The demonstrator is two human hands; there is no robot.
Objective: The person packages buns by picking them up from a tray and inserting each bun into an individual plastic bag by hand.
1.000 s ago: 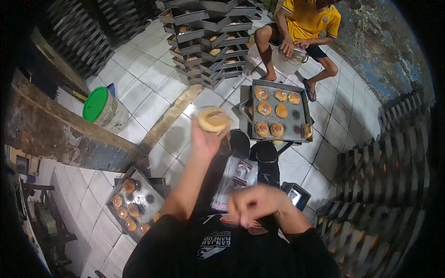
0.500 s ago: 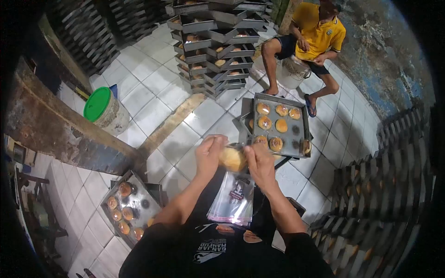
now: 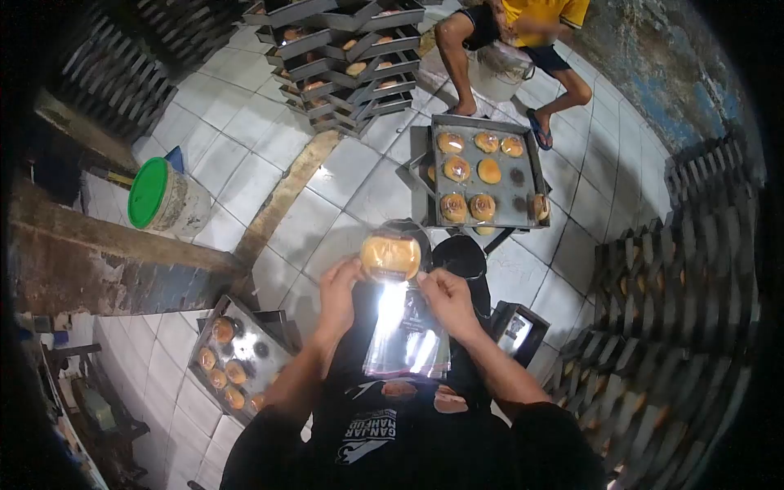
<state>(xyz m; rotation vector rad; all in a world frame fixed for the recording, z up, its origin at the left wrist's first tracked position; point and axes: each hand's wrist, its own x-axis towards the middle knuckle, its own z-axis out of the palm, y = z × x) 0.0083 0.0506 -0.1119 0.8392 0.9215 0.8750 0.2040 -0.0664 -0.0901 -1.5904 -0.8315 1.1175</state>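
Observation:
A round golden bun in a clear plastic wrapper (image 3: 390, 257) is held up between my two hands, above my lap. My left hand (image 3: 338, 296) pinches the wrapper at its left edge. On the right side, my right hand (image 3: 447, 299) has its fingers closed on the wrapper's lower corner. Just below the bun lies a stack of clear plastic bags (image 3: 407, 336), with bright glare across it. Ahead, a metal tray (image 3: 514, 189) bears several buns, most of them wrapped.
Another tray of buns (image 3: 260, 353) sits at lower left. A bucket with a green lid (image 3: 149, 193) stands at left. Stacked trays (image 3: 347, 61) rise at the back, and more line the right side. A person in a yellow shirt (image 3: 539, 18) sits beyond the front tray.
One second ago my left hand alone held the bun up. Both hands then came together at the wrapper, and now they hold the bun flat, slightly left of before.

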